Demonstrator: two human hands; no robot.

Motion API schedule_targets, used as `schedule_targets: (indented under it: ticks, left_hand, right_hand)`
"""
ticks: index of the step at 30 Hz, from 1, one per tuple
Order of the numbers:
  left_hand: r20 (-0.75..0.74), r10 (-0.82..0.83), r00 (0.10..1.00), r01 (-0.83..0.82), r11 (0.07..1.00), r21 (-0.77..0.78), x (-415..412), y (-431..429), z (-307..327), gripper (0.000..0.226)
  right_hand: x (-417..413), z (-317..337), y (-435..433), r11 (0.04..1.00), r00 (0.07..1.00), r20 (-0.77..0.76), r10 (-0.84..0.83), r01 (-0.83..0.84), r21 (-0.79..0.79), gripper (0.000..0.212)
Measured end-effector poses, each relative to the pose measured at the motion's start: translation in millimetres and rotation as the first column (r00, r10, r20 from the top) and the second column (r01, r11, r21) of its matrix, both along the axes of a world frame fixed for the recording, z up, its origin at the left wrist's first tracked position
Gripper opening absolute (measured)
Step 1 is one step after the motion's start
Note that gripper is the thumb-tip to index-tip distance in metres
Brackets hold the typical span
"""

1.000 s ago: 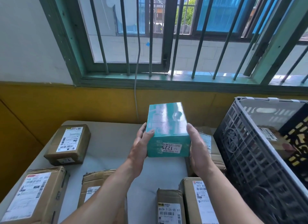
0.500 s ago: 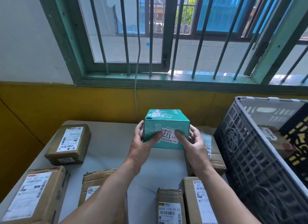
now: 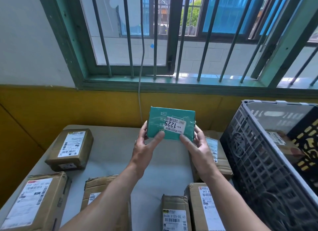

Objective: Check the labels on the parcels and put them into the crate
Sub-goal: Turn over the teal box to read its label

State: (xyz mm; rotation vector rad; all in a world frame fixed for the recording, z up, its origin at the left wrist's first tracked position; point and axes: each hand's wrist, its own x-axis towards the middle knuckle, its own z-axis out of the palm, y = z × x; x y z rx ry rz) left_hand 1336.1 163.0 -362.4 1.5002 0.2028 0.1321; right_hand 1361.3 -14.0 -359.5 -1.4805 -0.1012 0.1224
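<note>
A teal box (image 3: 170,122) is held above the table (image 3: 110,155), its labelled face turned towards me; the white label reads 1225. My left hand (image 3: 146,144) grips its left side with the thumb on the front. My right hand (image 3: 196,144) grips its right side the same way. A dark grey slatted crate (image 3: 254,162) stands at the right and holds a brown parcel (image 3: 278,141). Several brown cardboard parcels with white labels lie on the table, among them one at the far left (image 3: 70,150) and one at the near left (image 3: 34,203).
More parcels lie near the front edge (image 3: 175,213) and beside the crate (image 3: 215,153). A yellow wall and a barred green window stand behind the table. A grey cable (image 3: 140,86) hangs down the wall.
The teal box has been tipped so that its labelled face now points at me. Both thumbs have slid to the lower edge of that face.
</note>
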Motion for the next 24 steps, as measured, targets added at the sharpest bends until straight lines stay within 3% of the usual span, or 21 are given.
schedule_targets:
  ticks: [5,14,21,24]
  left_hand:
    - [0.003,0.021,1.0,-0.021,0.999,0.033,-2.1,0.2,-1.6,0.108]
    - [0.031,0.143,0.989,-0.143,0.99,0.005,-2.3,2.8,-5.6,0.061]
    - [0.024,0.158,0.987,-0.158,0.987,-0.002,-2.6,3.1,-8.8,0.064]
    - [0.033,0.158,0.987,-0.159,0.987,0.02,-4.2,2.6,-6.3,0.051]
  right_hand:
    - [-0.8,1.6,3.6,0.998,0.998,-0.017,-0.057,0.056,-0.01,0.101]
    - [-3.2,0.5,0.8,1.0,0.999,-0.031,-0.024,0.024,0.009,0.089]
    - [-0.2,-3.1,-1.2,0.993,0.993,-0.026,-0.117,0.117,0.011,0.065]
    - [1.2,-4.0,-0.8,0.986,0.986,-0.026,-0.165,0.165,0.007,0.058]
